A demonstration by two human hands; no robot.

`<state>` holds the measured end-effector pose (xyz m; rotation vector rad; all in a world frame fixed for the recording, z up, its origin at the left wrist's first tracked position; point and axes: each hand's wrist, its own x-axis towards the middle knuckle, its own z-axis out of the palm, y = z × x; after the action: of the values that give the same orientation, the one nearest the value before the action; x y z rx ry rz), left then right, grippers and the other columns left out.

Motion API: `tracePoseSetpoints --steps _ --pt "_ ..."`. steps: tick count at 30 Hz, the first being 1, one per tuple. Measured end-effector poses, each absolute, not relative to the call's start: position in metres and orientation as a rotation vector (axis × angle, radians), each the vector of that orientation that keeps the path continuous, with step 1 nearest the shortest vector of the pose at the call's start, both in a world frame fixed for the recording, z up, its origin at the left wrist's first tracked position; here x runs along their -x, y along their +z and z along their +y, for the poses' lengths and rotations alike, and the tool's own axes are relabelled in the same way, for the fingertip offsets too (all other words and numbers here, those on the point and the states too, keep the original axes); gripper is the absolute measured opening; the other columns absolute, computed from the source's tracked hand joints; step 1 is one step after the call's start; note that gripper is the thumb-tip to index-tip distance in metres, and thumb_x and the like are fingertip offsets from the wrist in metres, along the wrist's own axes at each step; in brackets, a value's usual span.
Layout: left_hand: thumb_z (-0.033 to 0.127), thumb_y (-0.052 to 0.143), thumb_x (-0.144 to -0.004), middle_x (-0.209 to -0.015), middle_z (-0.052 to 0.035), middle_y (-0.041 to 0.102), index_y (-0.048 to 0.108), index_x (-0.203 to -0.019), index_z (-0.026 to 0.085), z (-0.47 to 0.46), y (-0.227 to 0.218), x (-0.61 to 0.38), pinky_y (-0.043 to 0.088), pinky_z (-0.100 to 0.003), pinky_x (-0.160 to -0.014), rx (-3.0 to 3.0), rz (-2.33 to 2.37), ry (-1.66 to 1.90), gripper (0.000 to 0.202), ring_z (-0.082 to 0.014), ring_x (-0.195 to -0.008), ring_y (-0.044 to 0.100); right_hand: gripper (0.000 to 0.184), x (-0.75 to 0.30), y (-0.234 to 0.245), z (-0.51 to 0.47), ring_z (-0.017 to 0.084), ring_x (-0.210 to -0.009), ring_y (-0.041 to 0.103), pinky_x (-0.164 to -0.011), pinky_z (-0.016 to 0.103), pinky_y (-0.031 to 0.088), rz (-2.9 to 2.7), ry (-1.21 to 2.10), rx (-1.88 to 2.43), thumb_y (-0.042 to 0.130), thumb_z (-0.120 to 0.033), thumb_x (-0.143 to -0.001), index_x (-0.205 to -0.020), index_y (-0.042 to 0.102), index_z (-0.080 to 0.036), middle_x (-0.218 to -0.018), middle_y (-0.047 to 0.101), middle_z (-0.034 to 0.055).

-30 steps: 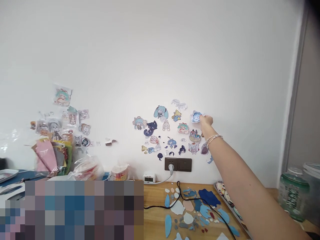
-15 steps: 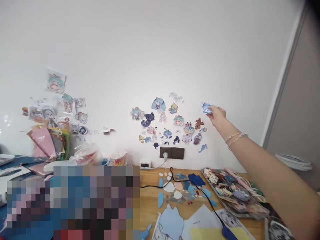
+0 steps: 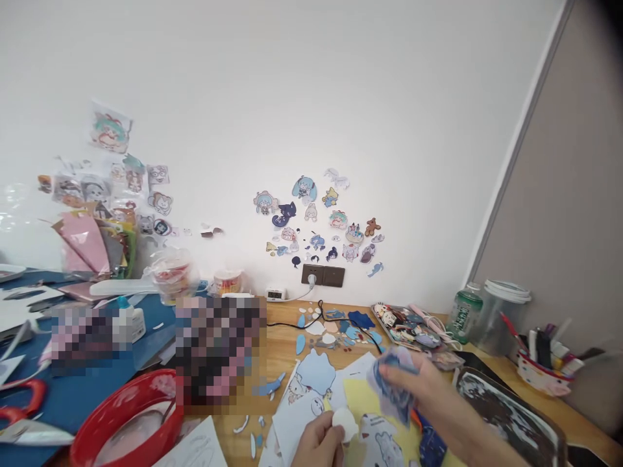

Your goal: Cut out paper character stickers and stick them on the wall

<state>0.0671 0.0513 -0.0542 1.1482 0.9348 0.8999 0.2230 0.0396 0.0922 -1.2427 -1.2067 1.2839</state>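
Note:
My left hand [image 3: 318, 444] is low at the centre over the papers, its thumb and fingers pinching a small round white piece [image 3: 345, 425]. To its right, my right hand [image 3: 428, 395] grips a blue and pale purple cutout [image 3: 395, 383], smeared by motion. Beneath my hands lie a yellow sheet [image 3: 355, 394], a printed sheet with a blue-and-white cartoon figure [image 3: 382, 441], and a dark blue tool [image 3: 431, 441] partly behind my right wrist. A large light blue cut shape [image 3: 315, 373] rests just beyond my left hand.
Red tape roll [image 3: 126, 421], orange-handled scissors [image 3: 29, 412] and glue bottle [image 3: 130, 322] lie left. Loose coloured pieces [image 3: 328, 338] and a black cable [image 3: 292, 325] spread behind. Cutouts [image 3: 304, 188] cling to the wall. A pen holder [image 3: 542, 373] and dark tray [image 3: 511, 415] stand right.
My right hand has come down from the wall to the table with the blue cutout in it. My left hand with the white piece has come into view, and the view has tilted downward.

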Motion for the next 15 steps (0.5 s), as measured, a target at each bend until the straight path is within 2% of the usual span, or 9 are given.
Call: tracePoseSetpoints --steps 2,4,6,10,15 --pt "0.032 0.04 -0.093 -0.04 0.0115 0.033 0.048 -0.068 0.014 0.049 -0.052 -0.065 0.019 -0.017 -0.031 -1.137 0.924 0.876 0.032 -0.0036 -0.028 0.026 0.037 -0.216 0.071 0.018 0.011 -0.057 0.055 -0.052 0.019 0.042 -1.137 1.334 1.245 0.078 -0.04 -0.053 -0.074 0.058 -0.017 -0.062 0.059 -0.0025" --pt "0.038 0.04 -0.093 -0.043 0.0102 0.038 0.05 -0.072 0.013 0.047 -0.05 -0.061 0.024 -0.016 -0.031 -1.106 0.916 0.869 0.034 -0.0034 -0.03 0.031 0.038 -0.213 0.063 0.0 0.011 -0.059 0.055 -0.055 0.021 0.043 -1.034 1.351 1.253 0.076 -0.043 -0.055 -0.078 0.058 -0.018 -0.064 0.059 -0.0024" --pt "0.04 0.04 -0.092 -0.048 0.0086 0.042 0.052 -0.076 0.013 0.047 -0.049 -0.056 0.032 -0.017 -0.035 -1.061 0.916 0.866 0.034 -0.0038 -0.034 0.036 0.038 -0.213 0.064 -0.013 0.012 -0.062 0.056 -0.059 0.022 0.045 -0.947 1.352 1.276 0.073 -0.045 -0.06 -0.082 0.06 -0.017 -0.068 0.062 -0.0002" --pt "0.039 0.043 -0.091 -0.056 0.0064 0.046 0.053 -0.082 0.012 0.056 -0.044 -0.045 0.034 -0.016 -0.037 -1.005 0.93 0.838 0.031 -0.004 -0.038 0.039 0.034 -0.222 0.06 -0.033 0.015 -0.066 0.058 -0.063 0.025 0.047 -0.863 1.441 1.323 0.073 -0.042 -0.061 -0.08 0.062 -0.016 -0.071 0.064 0.0027" --pt "0.037 0.046 -0.09 -0.062 0.0047 0.049 0.054 -0.083 0.012 0.071 -0.03 -0.032 0.037 -0.017 -0.04 -1.002 0.919 0.842 0.027 -0.0045 -0.043 0.042 0.036 -0.231 0.017 -0.058 0.01 -0.055 0.051 -0.052 0.018 0.038 -1.133 1.638 1.299 0.076 -0.045 -0.056 -0.071 0.061 -0.016 -0.061 0.058 -0.0003"
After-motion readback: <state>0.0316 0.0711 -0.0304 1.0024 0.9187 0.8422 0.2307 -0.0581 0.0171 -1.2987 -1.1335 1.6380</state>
